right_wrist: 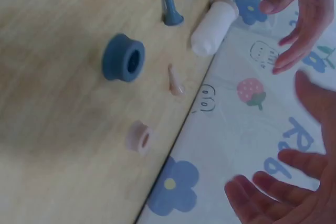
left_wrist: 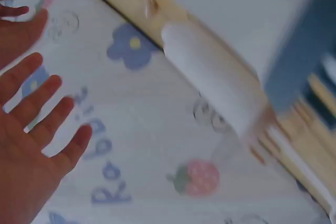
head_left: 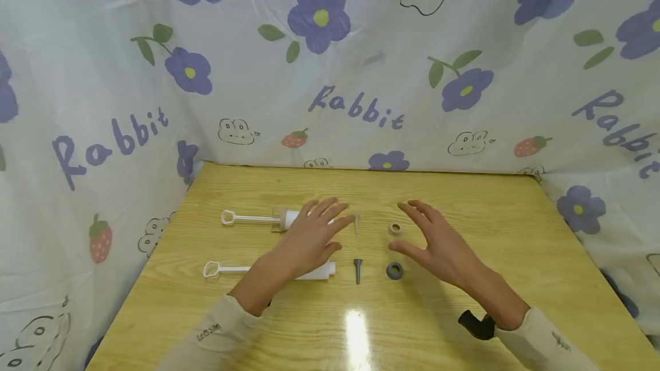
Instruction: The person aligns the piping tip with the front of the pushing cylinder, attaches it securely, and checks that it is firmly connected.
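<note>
Over the table, my left hand [head_left: 307, 239] hovers with fingers spread, overlapping a white syringe-like tube [head_left: 291, 219] with a beige flange and a pulled-out plunger. A second white tube [head_left: 322, 271] lies nearer, partly hidden by the same hand; its flange shows blue-grey in the left wrist view. My right hand [head_left: 443, 242] holds nothing, its thumb and fingers apart beside a beige ring-shaped cap [head_left: 395, 228] and a blue-grey ring-shaped cap [head_left: 394, 271]. Between the hands lie a thin beige nozzle [head_left: 357, 224] and a blue-grey nozzle [head_left: 358, 271].
The wooden table [head_left: 438, 336] ends at the back against a hanging cloth [head_left: 247, 73] printed with flowers and rabbits. Cloth also hangs at both sides. A black strap piece [head_left: 476, 325] shows at my right wrist.
</note>
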Available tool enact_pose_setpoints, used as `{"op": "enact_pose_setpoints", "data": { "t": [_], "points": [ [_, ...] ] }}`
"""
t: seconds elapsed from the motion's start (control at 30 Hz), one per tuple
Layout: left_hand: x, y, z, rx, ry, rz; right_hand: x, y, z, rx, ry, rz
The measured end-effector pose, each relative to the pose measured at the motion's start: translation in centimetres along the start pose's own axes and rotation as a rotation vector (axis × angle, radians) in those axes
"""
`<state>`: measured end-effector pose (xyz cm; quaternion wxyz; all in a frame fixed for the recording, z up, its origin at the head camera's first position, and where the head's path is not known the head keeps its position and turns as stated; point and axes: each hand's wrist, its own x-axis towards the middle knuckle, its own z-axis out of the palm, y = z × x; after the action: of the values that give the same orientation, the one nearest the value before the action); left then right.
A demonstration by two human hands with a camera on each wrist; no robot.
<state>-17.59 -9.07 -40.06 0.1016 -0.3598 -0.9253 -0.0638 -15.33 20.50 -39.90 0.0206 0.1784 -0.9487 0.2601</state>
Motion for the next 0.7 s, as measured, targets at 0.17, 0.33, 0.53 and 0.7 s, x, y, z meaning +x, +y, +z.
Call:
{"op": "enact_pose_setpoints", "data": {
  "t": [0.17,0.33,0.53,0.7],
  "points": [
    [1.0,4.1,2.2,0.098,0.059,-0.053,-1.0,0.2,0.6,0.050,-0.004,0.077],
    [1.7,7.0,3.5,0.040,0.001,-0.109,-1.4,0.6,1.6,0.081,-0.060,0.120],
    [2.3,5.1,3.3,-0.035,-0.230,0.063,-1.8,1.0,1.7,0.115,-0.131,0.131],
    [2.3,2.8,2.9,-0.266,-0.312,0.008,-1.9,1.3,1.5,0.128,-0.131,0.089]
  ]
}}
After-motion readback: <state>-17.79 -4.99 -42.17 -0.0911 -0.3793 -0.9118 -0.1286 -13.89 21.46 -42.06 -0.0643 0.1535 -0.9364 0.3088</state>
